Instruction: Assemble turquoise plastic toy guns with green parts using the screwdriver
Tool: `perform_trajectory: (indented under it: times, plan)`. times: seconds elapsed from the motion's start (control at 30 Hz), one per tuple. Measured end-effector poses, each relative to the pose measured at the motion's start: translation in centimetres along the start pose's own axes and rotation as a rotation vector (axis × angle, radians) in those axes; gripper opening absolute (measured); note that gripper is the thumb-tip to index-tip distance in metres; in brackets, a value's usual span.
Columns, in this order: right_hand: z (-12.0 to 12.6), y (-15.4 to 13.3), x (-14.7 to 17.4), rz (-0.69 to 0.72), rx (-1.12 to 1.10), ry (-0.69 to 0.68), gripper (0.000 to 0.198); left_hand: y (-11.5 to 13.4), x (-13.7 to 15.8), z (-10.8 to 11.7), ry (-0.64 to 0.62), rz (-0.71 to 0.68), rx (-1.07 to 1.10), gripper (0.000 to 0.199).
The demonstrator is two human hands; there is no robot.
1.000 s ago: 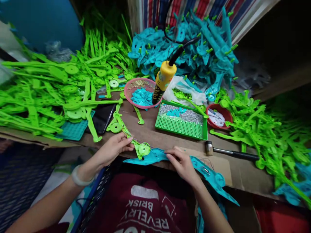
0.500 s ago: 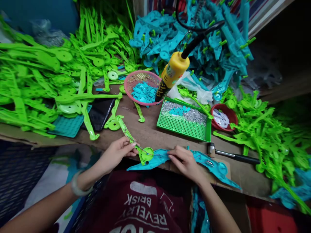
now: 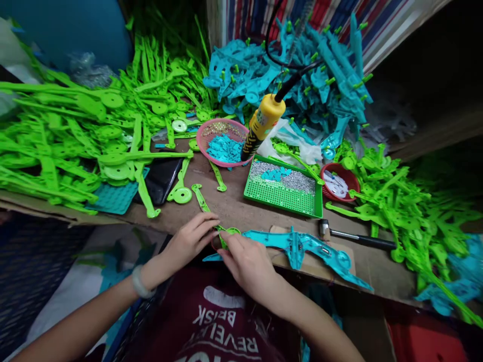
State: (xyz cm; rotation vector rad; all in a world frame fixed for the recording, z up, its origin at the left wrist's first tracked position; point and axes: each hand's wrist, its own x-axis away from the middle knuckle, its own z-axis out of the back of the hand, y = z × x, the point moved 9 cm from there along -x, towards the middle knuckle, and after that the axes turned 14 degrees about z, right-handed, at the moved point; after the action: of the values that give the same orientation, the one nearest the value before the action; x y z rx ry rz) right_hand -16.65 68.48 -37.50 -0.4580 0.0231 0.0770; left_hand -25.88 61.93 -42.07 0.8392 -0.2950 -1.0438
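A long turquoise plastic bow-shaped part [image 3: 269, 239] lies along the table's front edge, its left end partly under my hands. Joined at that end is a lime-green plastic arm [image 3: 200, 201], pointing up and left. My left hand [image 3: 190, 239] is closed on the green arm near its round end, thumb and fingers pinched together. My right hand [image 3: 249, 259] bends over the same joint, fingertips closed and meeting the left ones. Those fingers cover most of the round end, and what the right ones pinch is hidden. No cord can be made out now.
Right of the part lies a hammer [image 3: 354, 239]. Behind stand a green tray [image 3: 281, 201] of small metal pieces, a red bowl [image 3: 352, 176], a pink basket [image 3: 206, 130] and a hanging yellow electric screwdriver [image 3: 262, 123]. Green arms [image 3: 49, 161] and turquoise parts [image 3: 245, 70] are heaped around.
My right hand has moved left from the middle of the turquoise part to the green arm's round end, beside my left hand. The thin cord seen before is now hidden. The view has shifted slightly.
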Motion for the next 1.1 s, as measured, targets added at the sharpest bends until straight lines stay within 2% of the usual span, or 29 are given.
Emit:
perform_trajectory:
  times: [0.07,0.13,0.23,0.3,0.37,0.47,0.53,0.63,0.73,0.8,0.97,1.1]
  plan:
    - [0.0,-0.2,0.9,0.078,0.043,0.057,0.03,0.0,0.4,0.1,0.04,-0.053,-0.047,0.026]
    - [0.0,0.3,2.3,0.098,0.085,0.044,0.032,0.0,0.8,0.0,0.057,-0.105,-0.104,0.03]
    - [0.3,1.6,3.7,0.024,0.038,-0.034,0.036,-0.2,1.2,-0.4,0.042,-0.169,-0.148,0.035]
    - [0.7,1.8,3.8,-0.049,-0.03,-0.074,0.055,-0.2,1.3,-0.4,0.038,-0.198,-0.156,0.035]
    - [0.7,1.3,3.1,-0.111,-0.086,-0.094,0.064,-0.1,1.4,-0.4,0.036,-0.224,-0.18,0.035]
    - [-0.2,0.0,1.3,-0.166,-0.108,-0.098,0.057,0.4,1.3,-0.6,0.006,-0.247,-0.247,0.037]
    - [-1.2,-0.6,0.4,-0.192,-0.045,-0.115,0.046,0.8,1.2,-0.8,-0.016,-0.251,-0.291,0.038]
    - [-2.2,-0.5,0.1,-0.208,0.128,-0.106,0.022,1.2,1.2,-1.1,-0.039,-0.254,-0.345,0.04]
    - [-1.8,0.4,0.4,-0.163,0.211,-0.025,0.015,1.3,1.3,-1.4,-0.05,-0.261,-0.387,0.044]
    - [-1.5,1.5,0.6,-0.159,0.169,0.012,0.016,1.0,1.5,-1.4,-0.043,-0.265,-0.405,0.046]
    - [-1.0,5.1,0.4,-0.308,-0.053,0.044,0.007,0.2,2.5,-1.4,-0.046,-0.318,-0.385,0.046]
    - [-1.2,6.1,-0.2,-0.379,-0.143,0.018,0.008,0.4,2.9,-1.9,-0.056,-0.333,-0.455,0.042]
